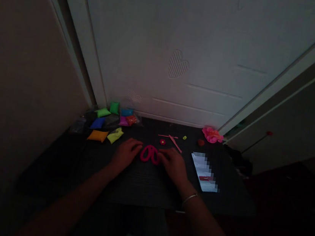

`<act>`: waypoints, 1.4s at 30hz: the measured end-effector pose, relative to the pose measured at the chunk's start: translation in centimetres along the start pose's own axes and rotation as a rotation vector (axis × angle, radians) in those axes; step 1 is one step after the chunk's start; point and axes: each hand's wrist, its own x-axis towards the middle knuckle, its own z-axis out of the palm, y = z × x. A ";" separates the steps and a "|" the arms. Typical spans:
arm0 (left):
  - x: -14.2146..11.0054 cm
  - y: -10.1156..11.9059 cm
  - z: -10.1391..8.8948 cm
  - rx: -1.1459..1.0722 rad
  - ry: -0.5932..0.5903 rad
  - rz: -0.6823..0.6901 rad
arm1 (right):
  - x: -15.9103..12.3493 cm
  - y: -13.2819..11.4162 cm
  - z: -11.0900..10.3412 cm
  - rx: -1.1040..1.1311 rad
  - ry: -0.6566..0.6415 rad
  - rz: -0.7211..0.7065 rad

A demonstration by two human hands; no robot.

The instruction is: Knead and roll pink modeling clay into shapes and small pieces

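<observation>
**Pink loops between two bare hands, and the light in here is awful**

So from the head view, the pink loops lie on the near middle of the dark table, joined at the far end. The left hand is down just left of them, its thumb and fingertips bunched near the loop; can't tell if they're touching it or pressed together. The right hand has thumb and finger at the right loop's edge, seemingly touching, but whether they're pinching it I honestly can't tell.

My read: this is the positioning or shaping stage. Next move calls for a light touch from both sides, keeping the loops even.

Just beyond sit a little flower and two pink sticks, with a yellow-green bit right of those. Coloured packets are heaped far left, and a frilly pink thing is far right.

Hard to make out: the pale flat thing near right is partly pixelated, the brownish lump could be anything, both palms are hidden, and the forearms run out of view on the near side.
</observation>
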 end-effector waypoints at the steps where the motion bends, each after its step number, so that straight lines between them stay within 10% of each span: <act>1: 0.6 0.0 -0.2 -0.003 0.002 -0.063 | 0.8 0.2 -0.2 0.006 -0.014 -0.009; 13: 2.0 -1.5 1.3 -0.132 -0.039 -0.015 | 6.4 -0.2 -1.1 -0.207 -0.532 -0.463; 33: 2.4 -1.0 1.8 -0.941 0.033 -0.348 | 6.3 -0.6 -1.4 -0.270 -0.433 -0.537; 42: 1.2 0.4 1.1 -1.261 -0.416 -0.449 | 3.1 -0.7 -0.5 -0.010 -0.224 -0.366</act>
